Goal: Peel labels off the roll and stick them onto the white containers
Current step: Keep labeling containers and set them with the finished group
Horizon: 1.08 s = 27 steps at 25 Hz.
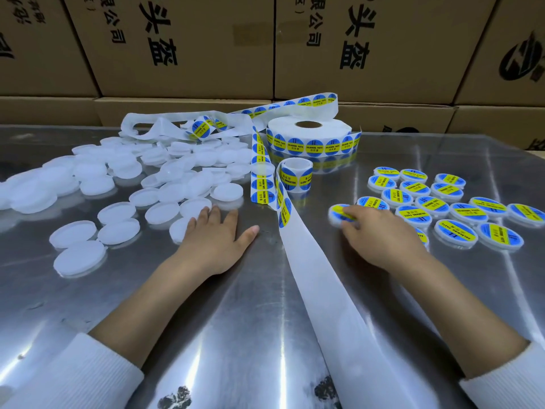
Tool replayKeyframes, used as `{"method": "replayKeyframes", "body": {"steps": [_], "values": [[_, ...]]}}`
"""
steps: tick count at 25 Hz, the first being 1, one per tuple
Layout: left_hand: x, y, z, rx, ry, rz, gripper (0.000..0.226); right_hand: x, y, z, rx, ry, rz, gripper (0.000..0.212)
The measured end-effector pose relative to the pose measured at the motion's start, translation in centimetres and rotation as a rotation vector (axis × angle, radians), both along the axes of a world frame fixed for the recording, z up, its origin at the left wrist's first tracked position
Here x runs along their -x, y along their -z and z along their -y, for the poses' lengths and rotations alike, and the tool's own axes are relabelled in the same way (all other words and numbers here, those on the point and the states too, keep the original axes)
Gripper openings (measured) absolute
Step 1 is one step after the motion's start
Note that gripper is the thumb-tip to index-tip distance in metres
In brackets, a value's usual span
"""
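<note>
Both forearms are bare from wrist to well above mid-forearm. Each arm wears a white knit sleeve with fine vertical ribbing, pushed up so its cuff bunches thickly near the elbow. The left sleeve [76,376] shows more cloth than the right sleeve [507,379]. The left hand [215,234] and right hand [380,234] are ungloved, without rings or a watch; the nails are short and plain.
</note>
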<state>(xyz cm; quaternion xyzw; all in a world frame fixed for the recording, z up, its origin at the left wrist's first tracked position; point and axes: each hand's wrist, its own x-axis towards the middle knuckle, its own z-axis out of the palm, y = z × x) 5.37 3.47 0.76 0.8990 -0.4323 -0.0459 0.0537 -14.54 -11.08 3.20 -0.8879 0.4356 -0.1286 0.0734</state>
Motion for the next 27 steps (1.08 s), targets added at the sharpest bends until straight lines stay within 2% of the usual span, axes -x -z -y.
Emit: {"method": "replayKeyframes", "body": {"steps": [3,6,8,10,13,15,17,19,22,25,27], "values": [[-0.1,-0.2,0.0,0.032,0.042,0.002,0.068,0.9,0.5,1.5,-0.004,0.175,-0.130,0.034],[0.5,-0.3,0.2,0.137,0.166,-0.022,0.061,0.9,0.8,1.9,-0.068,0.176,-0.185,0.047],[1.3,-0.4,0.2,0.201,0.301,-0.046,0.054,0.5,0.8,1.6,0.001,0.110,-0.079,0.050],[2.1,-0.6,0.3,0.270,0.471,-0.079,0.044,-0.1,0.5,0.8,-0.008,-0.012,0.129,0.054],[3.2,-1.1,0.4,0.407,0.618,-0.221,0.029,-0.9,-0.1,-0.9,-0.348,-0.205,0.418,0.060],[3.6,-1.2,0.4,0.516,0.616,-0.281,0.027,-1.4,0.3,-1.4,-0.498,-0.319,0.488,0.048],[3.8,-1.2,0.4,0.593,0.574,-0.275,0.030,-1.7,0.8,-1.5,-0.499,-0.368,0.458,0.025],[3.5,-1.0,0.4,0.624,0.494,-0.223,0.029,-1.6,0.8,-1.3,-0.453,-0.346,0.417,0.013],[2.8,-0.9,0.2,0.547,0.384,-0.114,0.017,-1.1,0.2,-1.0,-0.572,-0.330,0.446,0.012],[2.6,-1.0,0.2,0.505,0.361,-0.125,0.012,-0.6,-0.4,-0.9,-0.699,-0.347,0.438,0.018],[2.7,-1.0,0.3,0.549,0.373,-0.174,0.013,-0.4,-0.7,-0.7,-0.743,-0.354,0.413,0.022]]}}
